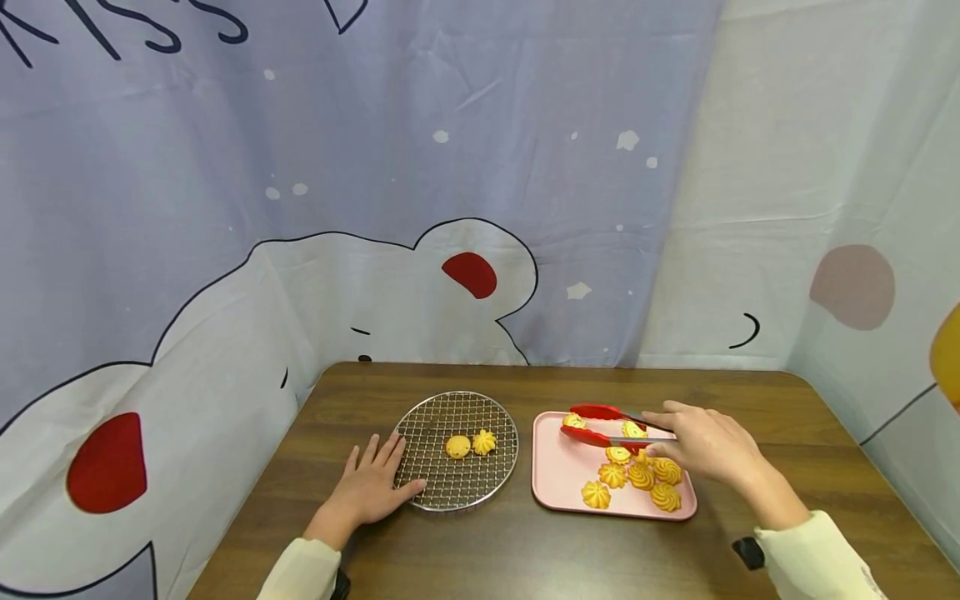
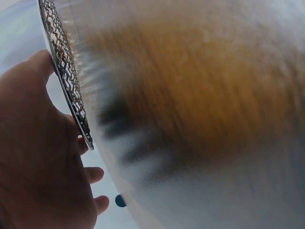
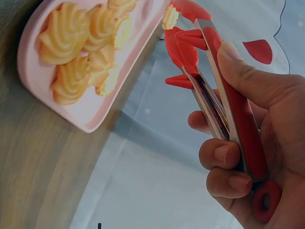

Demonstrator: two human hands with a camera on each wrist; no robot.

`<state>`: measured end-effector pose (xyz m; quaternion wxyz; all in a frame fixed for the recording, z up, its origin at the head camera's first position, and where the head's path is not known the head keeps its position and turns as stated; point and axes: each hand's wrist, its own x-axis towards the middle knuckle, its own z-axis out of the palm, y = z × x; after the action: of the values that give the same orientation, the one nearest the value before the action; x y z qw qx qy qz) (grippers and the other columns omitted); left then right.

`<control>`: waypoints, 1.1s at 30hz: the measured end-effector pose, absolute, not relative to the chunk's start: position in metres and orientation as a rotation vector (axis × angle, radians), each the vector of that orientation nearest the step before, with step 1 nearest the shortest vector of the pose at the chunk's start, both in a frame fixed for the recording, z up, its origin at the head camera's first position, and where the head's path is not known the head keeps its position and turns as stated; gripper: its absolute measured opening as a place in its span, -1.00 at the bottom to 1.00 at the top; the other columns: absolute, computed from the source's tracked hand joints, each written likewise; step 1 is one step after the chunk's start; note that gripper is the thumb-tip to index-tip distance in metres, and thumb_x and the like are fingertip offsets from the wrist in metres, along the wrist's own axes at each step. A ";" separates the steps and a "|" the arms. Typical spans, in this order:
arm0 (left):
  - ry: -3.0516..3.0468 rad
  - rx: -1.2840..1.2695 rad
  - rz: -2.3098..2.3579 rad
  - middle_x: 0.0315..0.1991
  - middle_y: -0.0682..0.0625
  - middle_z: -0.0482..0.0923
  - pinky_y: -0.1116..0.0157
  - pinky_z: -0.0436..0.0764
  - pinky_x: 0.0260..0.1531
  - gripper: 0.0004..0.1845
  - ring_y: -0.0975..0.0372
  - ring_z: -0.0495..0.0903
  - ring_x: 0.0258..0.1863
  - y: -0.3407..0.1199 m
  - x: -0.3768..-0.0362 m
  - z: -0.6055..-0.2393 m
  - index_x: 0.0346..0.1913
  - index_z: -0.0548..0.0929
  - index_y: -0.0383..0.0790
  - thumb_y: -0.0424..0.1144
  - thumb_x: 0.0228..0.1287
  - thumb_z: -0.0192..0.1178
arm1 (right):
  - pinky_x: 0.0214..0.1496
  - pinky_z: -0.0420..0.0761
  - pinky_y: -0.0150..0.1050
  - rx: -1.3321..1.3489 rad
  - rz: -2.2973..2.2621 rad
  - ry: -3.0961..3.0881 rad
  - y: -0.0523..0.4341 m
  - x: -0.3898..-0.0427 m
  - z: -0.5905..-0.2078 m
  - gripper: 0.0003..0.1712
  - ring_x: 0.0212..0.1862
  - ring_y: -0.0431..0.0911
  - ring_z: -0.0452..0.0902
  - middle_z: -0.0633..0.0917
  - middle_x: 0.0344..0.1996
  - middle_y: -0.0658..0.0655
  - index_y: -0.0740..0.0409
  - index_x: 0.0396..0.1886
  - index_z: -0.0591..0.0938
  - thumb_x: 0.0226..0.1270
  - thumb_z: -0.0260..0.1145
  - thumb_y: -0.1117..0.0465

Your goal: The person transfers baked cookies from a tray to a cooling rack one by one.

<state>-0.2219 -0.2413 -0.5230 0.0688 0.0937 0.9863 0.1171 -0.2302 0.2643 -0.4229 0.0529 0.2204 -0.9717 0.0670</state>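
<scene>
Gripping the red tongs in our right hand, we hold their tips over a cookie at the far left of the pink tray. Our left hand lies flat on the table, fingers relaxed, thumb touching the wire rack, which carries two cookies.

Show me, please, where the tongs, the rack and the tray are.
tongs (image 1: 594, 437), head view, near red arm.
rack (image 1: 438, 417), head view, bare mesh.
tray (image 1: 558, 479), head view, bare pink floor.
</scene>
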 end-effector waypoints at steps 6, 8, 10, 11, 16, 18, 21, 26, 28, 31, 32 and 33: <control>2.969 0.284 0.353 0.63 -0.18 -0.02 -0.32 -0.20 0.46 -0.03 -0.24 -0.13 0.59 -0.242 -0.223 -0.525 0.60 0.12 -0.27 0.39 0.42 -0.02 | -0.51 0.38 -0.26 0.696 0.231 -2.937 0.254 -0.233 -0.420 -0.36 -0.53 -0.25 0.35 0.62 -0.26 -0.05 -0.01 0.22 0.71 0.18 0.50 -0.16; 2.969 0.284 0.345 0.63 -0.17 -0.03 -0.31 -0.20 0.47 -0.02 -0.23 -0.14 0.59 -0.243 -0.223 -0.526 0.61 0.12 -0.25 0.40 0.42 -0.03 | -0.49 0.41 -0.25 0.700 0.236 -2.930 0.250 -0.236 -0.420 -0.37 -0.51 -0.25 0.38 0.63 -0.25 -0.06 -0.02 0.22 0.71 0.18 0.51 -0.15; 2.970 0.284 0.342 0.63 -0.17 -0.02 -0.31 -0.19 0.47 -0.02 -0.23 -0.14 0.59 -0.243 -0.224 -0.527 0.61 0.12 -0.25 0.41 0.41 -0.03 | -0.49 0.43 -0.24 0.704 0.245 -2.928 0.246 -0.238 -0.421 -0.37 -0.49 -0.24 0.40 0.63 -0.25 -0.07 -0.03 0.22 0.71 0.18 0.51 -0.15; 2.970 0.284 0.340 0.63 -0.16 -0.02 -0.31 -0.19 0.47 -0.02 -0.23 -0.13 0.59 -0.243 -0.224 -0.527 0.61 0.12 -0.25 0.41 0.41 -0.04 | -0.48 0.44 -0.24 0.707 0.246 -2.925 0.244 -0.239 -0.421 -0.37 -0.48 -0.24 0.42 0.63 -0.25 -0.08 -0.02 0.22 0.71 0.17 0.52 -0.14; 2.968 0.283 0.352 0.63 -0.17 -0.02 -0.31 -0.20 0.47 -0.03 -0.23 -0.14 0.59 -0.243 -0.223 -0.526 0.61 0.12 -0.25 0.40 0.42 -0.02 | -0.48 0.43 -0.24 0.734 0.260 -2.911 0.234 -0.244 -0.422 -0.38 -0.49 -0.23 0.40 0.62 -0.27 -0.08 0.00 0.21 0.71 0.18 0.53 -0.11; 2.967 0.284 0.357 0.63 -0.16 -0.02 -0.31 -0.20 0.47 -0.03 -0.23 -0.14 0.59 -0.242 -0.223 -0.525 0.60 0.13 -0.25 0.39 0.42 -0.02 | -0.49 0.40 -0.25 0.739 0.268 -2.907 0.230 -0.247 -0.421 -0.38 -0.50 -0.23 0.38 0.61 -0.29 -0.09 0.01 0.22 0.71 0.19 0.53 -0.11; 2.964 0.283 0.354 0.63 -0.16 -0.02 -0.31 -0.20 0.47 -0.04 -0.22 -0.14 0.59 -0.242 -0.223 -0.525 0.61 0.12 -0.25 0.39 0.42 -0.02 | -0.49 0.39 -0.25 0.740 0.274 -2.900 0.224 -0.250 -0.421 -0.36 -0.51 -0.22 0.37 0.59 -0.32 -0.10 0.02 0.22 0.71 0.17 0.54 -0.12; 2.967 0.283 0.357 0.63 -0.17 -0.02 -0.31 -0.20 0.47 -0.04 -0.23 -0.14 0.59 -0.242 -0.223 -0.525 0.61 0.12 -0.25 0.37 0.43 -0.01 | -0.46 0.46 -0.22 0.758 0.284 -2.886 0.214 -0.254 -0.420 -0.35 -0.50 -0.22 0.41 0.64 -0.26 -0.04 0.02 0.22 0.71 0.16 0.54 -0.13; 2.970 0.284 0.362 0.63 -0.17 -0.01 -0.31 -0.20 0.47 -0.04 -0.23 -0.13 0.59 -0.242 -0.222 -0.525 0.60 0.13 -0.26 0.37 0.43 -0.01 | -0.45 0.48 -0.21 0.778 0.281 -2.880 0.209 -0.257 -0.420 -0.34 -0.48 -0.22 0.44 0.66 -0.22 0.00 0.04 0.22 0.71 0.16 0.53 -0.15; 2.973 0.282 0.362 0.63 -0.16 -0.02 -0.31 -0.20 0.47 -0.04 -0.23 -0.13 0.59 -0.242 -0.222 -0.525 0.61 0.12 -0.25 0.38 0.43 -0.01 | -0.46 0.47 -0.22 0.809 0.268 -2.880 0.203 -0.260 -0.420 -0.33 -0.47 -0.22 0.45 0.66 -0.21 0.02 0.05 0.22 0.71 0.17 0.51 -0.17; 2.973 0.282 0.362 0.63 -0.16 -0.02 -0.31 -0.20 0.47 -0.04 -0.23 -0.13 0.59 -0.242 -0.222 -0.525 0.61 0.12 -0.25 0.38 0.43 -0.01 | -0.46 0.46 -0.23 0.816 0.266 -2.880 0.202 -0.262 -0.421 -0.33 -0.47 -0.22 0.45 0.66 -0.22 0.02 0.05 0.22 0.71 0.17 0.51 -0.17; 2.975 0.283 0.368 0.62 -0.17 -0.01 -0.32 -0.19 0.47 -0.04 -0.24 -0.13 0.59 -0.242 -0.222 -0.525 0.60 0.13 -0.26 0.37 0.43 0.00 | -0.46 0.46 -0.24 0.825 0.263 -2.878 0.200 -0.263 -0.421 -0.33 -0.46 -0.22 0.45 0.66 -0.22 0.02 0.05 0.21 0.71 0.17 0.51 -0.17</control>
<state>-0.2222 -0.2419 -0.5249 0.0652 0.0939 0.9859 0.1219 -0.2630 0.1997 -0.4208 0.0679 0.2738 -0.9554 0.0872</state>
